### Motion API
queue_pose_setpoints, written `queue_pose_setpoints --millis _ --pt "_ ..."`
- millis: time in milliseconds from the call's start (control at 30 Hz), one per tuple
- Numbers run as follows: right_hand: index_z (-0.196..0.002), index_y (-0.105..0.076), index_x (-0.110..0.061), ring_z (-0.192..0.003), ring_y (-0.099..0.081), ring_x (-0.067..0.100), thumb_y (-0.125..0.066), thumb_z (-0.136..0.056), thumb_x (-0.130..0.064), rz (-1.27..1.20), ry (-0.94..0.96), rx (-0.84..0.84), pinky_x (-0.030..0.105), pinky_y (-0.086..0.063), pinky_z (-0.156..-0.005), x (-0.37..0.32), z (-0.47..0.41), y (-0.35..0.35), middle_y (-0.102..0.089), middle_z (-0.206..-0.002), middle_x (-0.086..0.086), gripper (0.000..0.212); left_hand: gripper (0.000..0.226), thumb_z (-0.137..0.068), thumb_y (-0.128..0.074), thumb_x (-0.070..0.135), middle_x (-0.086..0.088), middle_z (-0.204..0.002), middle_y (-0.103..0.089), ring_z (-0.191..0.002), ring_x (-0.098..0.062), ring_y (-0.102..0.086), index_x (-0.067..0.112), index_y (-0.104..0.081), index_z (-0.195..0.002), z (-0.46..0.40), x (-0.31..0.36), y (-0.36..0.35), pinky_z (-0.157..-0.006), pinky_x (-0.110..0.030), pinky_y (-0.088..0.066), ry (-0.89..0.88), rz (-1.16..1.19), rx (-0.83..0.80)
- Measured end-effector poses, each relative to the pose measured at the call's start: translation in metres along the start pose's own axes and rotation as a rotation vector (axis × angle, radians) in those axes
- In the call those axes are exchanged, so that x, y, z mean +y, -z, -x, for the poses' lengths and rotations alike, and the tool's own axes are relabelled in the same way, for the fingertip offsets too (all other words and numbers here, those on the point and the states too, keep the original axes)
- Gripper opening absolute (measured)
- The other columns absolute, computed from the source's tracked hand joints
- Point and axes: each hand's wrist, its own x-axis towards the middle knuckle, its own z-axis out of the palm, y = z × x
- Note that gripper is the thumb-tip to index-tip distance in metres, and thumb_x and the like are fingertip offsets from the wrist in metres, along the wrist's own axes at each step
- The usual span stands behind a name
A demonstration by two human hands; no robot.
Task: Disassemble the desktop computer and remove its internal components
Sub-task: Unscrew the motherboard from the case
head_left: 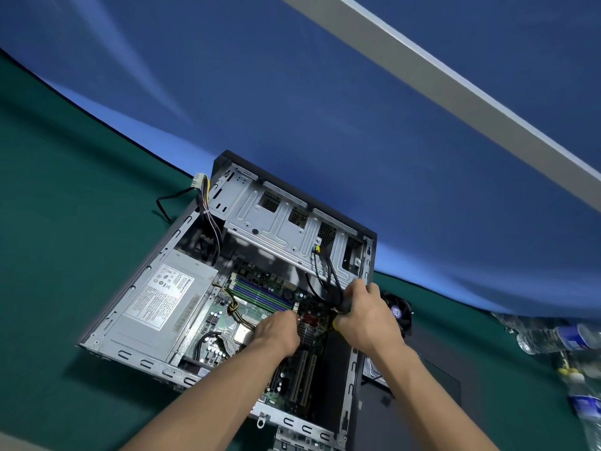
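Power supply [162, 304] fills the case's [136, 288] left half, lower left of centre. I see my left hand [276, 333] resting on the motherboard [260, 297] at mid-frame, fingers hidden, grip undeterminable. Just right, my right hand [364, 314] grips the black cable bundle [328, 275], which runs up-left toward the drive cage [279, 222]; this hand is nearer.
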Motion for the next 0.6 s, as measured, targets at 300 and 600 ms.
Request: queue_pose_setpoints --millis 300,600 --pt "-0.107 -0.047 -0.017 -0.092 -0.055 0.026 -0.056 -0.088 -0.028 0.105 0.036 0.053 0.032 -0.041 -0.068 0.0013 -0.0013 -0.0015 -0.048 -0.108 0.003 0.025 0.029 -0.088 -0.054 0.003 -0.005 -0.113 -0.063 -0.095 -0.023 -0.061 0.016 -0.063 -0.113 -0.0032 -0.0015 -0.0019 -0.081 -0.035 -0.053 -0.023 -0.033 0.016" --pt "-0.108 -0.047 -0.014 -0.092 -0.053 0.028 -0.056 -0.089 -0.017 0.069 0.044 0.042 0.034 -0.043 -0.069 -0.0006 -0.0025 -0.0026 -0.045 -0.111 0.006 0.021 0.03 -0.087 -0.055 0.004 -0.004 -0.113 -0.063 -0.095 -0.022 -0.061 0.017 -0.063 -0.113 -0.0049 -0.0025 -0.0029 -0.08 -0.034 -0.053 -0.012 -0.023 0.035"
